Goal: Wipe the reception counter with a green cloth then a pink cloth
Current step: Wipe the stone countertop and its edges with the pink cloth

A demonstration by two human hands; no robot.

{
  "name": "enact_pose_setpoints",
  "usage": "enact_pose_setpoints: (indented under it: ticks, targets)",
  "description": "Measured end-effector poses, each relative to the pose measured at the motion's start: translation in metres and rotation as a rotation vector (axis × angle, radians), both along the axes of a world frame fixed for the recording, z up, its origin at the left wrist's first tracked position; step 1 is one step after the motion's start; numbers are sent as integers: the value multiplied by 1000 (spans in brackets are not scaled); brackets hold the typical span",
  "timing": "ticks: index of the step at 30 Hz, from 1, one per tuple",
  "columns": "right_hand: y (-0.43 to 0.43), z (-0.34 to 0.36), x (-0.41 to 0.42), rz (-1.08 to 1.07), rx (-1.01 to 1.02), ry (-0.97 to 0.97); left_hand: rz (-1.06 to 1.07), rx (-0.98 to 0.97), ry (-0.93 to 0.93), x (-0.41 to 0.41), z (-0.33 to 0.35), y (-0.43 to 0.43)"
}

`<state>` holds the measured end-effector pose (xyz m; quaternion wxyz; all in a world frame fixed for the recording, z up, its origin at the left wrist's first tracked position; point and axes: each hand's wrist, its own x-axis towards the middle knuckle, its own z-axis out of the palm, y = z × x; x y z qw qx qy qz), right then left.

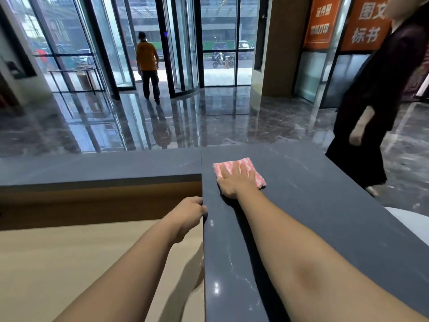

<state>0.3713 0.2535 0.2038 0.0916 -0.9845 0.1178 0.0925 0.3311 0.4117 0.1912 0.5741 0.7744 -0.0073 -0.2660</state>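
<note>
Left hand (189, 211) curled over the inner edge of the counter (313, 217), fingers bent round the lip, gripping nothing else. Below and left of it, a pale wooden desk (58, 256), smooth and matte. Right hand (234, 181) flat, fingers spread, pressed palm-down on the pink cloth (249, 167). Cloth beneath and just beyond the fingers: folded rectangle, pink with white wavy stripes, nubby weave. Counter dark grey stone, polished, faintly white-veined, sharp-edged.

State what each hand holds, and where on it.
Right hand presses flat on the pink cloth, covering its middle; no grip. Left hand grips the counter by its inner edge.
</note>
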Motion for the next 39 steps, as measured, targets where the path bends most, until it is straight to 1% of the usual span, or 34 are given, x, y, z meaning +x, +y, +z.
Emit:
enact_pose_setpoints:
  ticks: [1, 3, 5, 7, 8, 10, 13, 17, 21, 24, 26, 30, 34, 37, 39]
  targets:
    - [18, -4, 3, 73, -7, -5, 60, -61, 34, 2, -1, -1]
    - [46, -8, 4, 206, -21, 1, 244, -227, 130, 4, -3, 1]
    - [58, -11, 2, 275, -28, 2, 403, -416, 230, 5, -6, 5]
    - [52, -10, -1, 304, -11, -10, 440, -537, 308, 6, -5, 6]
    - [45, -7, -4, 300, 8, -14, 433, -563, 327, 5, -3, 5]
    - [27, -1, -9, 263, 10, -52, 402, -563, 328, -1, 4, -1]
    - [-8, 7, -20, 170, -85, -80, 367, -525, 283, -10, 12, -7]
    - [-74, 15, -41, -57, -70, -242, 398, -522, 252, -19, 7, -7]
    - [-109, 17, -57, -233, -13, -156, 394, -531, 245, -31, 6, -4]
    - [-95, 17, -64, -273, -12, -33, 381, -526, 249, -38, 9, 0]
    - [-69, 12, -59, -252, -30, -48, 371, -521, 249, -42, 11, 2]
    - [-5, -9, -47, -86, -33, -40, 358, -514, 277, -47, 11, 9]
    - [58, -17, -61, 64, -25, -67, 355, -541, 295, -52, 9, 13]
    - [80, -20, -78, 172, -49, -45, 402, -552, 310, -64, 7, 11]
    - [76, -20, -86, 213, -44, -31, 403, -555, 315, -70, 6, 11]
